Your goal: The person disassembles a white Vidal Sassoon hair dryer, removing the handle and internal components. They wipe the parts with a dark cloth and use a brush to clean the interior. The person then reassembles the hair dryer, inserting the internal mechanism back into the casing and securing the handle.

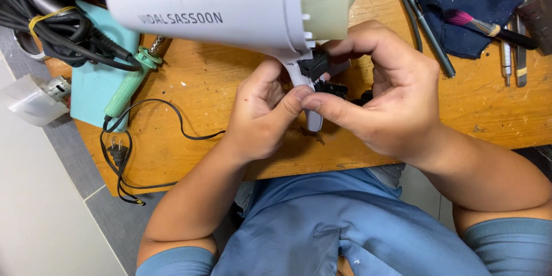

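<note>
Hands [328, 106] pinch white hair dryer [218, 6] handle between them, above wooden table [489, 115].

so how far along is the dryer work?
Done, by the look of it: dark switch parts already stand out from the white handle. In hand: the left hand steadies the hair dryer at the handle while the right hand pinches those parts. Left: the soldering iron lies untouched, its plug loose on the bench. The brush lies idle.
</note>
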